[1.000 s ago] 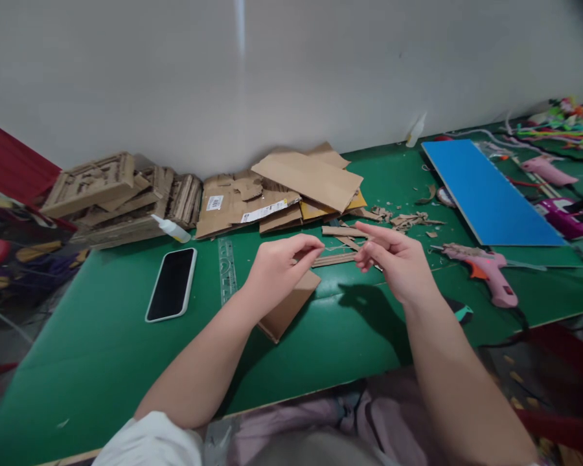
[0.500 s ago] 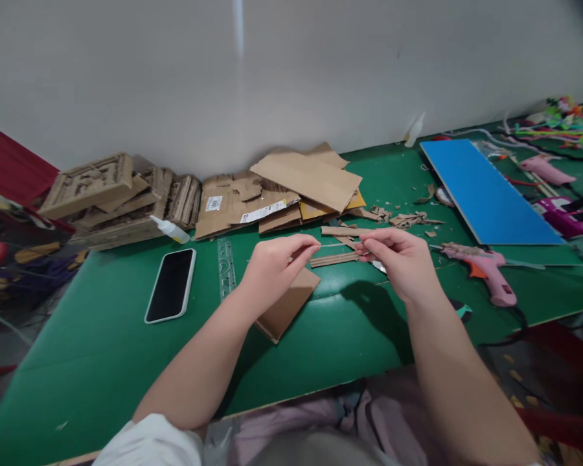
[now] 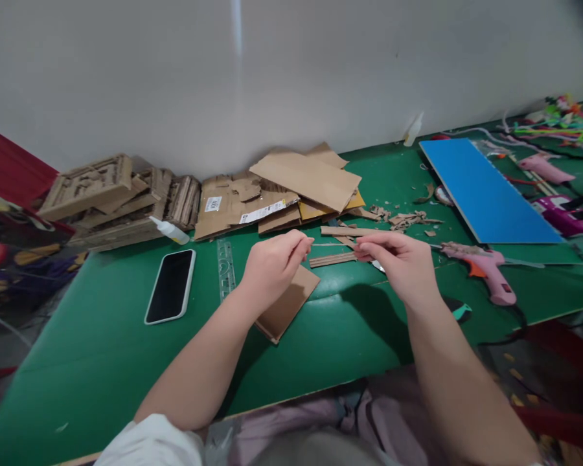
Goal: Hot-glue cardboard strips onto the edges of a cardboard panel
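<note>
My left hand (image 3: 276, 265) is closed in a pinch above a brown cardboard piece (image 3: 294, 303). Across from it, my right hand (image 3: 393, 259) also pinches, thumb against fingers. A thin pale strip (image 3: 331, 244) stretches level between the fingertips of both hands; its ends are hidden in the fingers, and its material is too fine to tell. Below and behind it lie corrugated cardboard strips (image 3: 331, 260) and a flat cardboard strip (image 3: 342, 230), partly covered by my right hand. A clear stencil ruler (image 3: 226, 268) lies left of my left hand.
A phone (image 3: 171, 286) and glue bottle (image 3: 169, 230) lie left. Cardboard sheets (image 3: 306, 178) and stacked cardboard frames (image 3: 102, 194) line the wall. Right are a pink glue gun (image 3: 490, 272) with its cord, a blue board (image 3: 490, 194), a teal-handled tool (image 3: 461, 313) and scraps (image 3: 411, 220).
My left hand has shifted slightly left and up, its fingers closing tighter. The right hand has turned a little and stays nearly in place, with the pale strip still between them.
</note>
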`<act>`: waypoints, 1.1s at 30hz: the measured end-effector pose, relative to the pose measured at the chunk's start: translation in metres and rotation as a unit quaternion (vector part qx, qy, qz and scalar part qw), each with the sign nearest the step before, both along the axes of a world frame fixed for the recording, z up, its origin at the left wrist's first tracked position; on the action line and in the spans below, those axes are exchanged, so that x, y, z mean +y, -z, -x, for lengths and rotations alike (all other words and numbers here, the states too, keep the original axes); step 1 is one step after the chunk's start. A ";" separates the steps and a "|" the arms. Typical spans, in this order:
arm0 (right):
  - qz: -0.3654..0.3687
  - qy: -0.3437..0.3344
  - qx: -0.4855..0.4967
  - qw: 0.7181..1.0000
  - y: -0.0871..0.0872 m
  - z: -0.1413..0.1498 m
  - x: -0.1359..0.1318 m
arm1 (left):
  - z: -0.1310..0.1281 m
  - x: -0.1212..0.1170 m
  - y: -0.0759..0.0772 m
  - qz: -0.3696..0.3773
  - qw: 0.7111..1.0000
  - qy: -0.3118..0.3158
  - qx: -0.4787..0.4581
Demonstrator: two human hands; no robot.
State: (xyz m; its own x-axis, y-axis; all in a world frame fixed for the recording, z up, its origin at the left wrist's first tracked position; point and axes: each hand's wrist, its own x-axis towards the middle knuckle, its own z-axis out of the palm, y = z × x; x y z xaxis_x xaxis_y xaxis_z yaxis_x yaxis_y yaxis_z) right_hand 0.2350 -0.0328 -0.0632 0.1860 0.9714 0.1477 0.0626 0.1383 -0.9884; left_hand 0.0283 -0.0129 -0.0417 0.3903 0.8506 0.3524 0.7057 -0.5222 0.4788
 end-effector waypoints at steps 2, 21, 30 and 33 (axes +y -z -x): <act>-0.010 0.022 -0.017 1.000 -0.002 0.002 -0.002 | -0.001 -0.001 0.000 -0.011 1.000 -0.008 -0.014; -0.155 0.037 -0.207 0.965 0.001 0.005 -0.005 | -0.003 -0.006 -0.005 0.016 0.989 -0.017 -0.144; -0.200 -0.109 -0.310 0.923 0.011 0.014 -0.005 | -0.013 0.000 0.005 0.259 0.804 0.072 -0.531; -0.178 -0.110 -0.301 0.930 0.008 0.014 -0.007 | -0.013 0.003 0.009 0.259 0.795 0.036 -0.548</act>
State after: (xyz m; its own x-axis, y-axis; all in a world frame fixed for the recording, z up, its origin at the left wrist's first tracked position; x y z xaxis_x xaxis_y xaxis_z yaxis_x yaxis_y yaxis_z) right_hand 0.2214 -0.0398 -0.0713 -0.2316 0.8460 0.4802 0.5215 0.5247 -0.6729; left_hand 0.0409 -0.0094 -0.0504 0.1448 0.9815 0.1254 -0.3066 -0.0760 0.9488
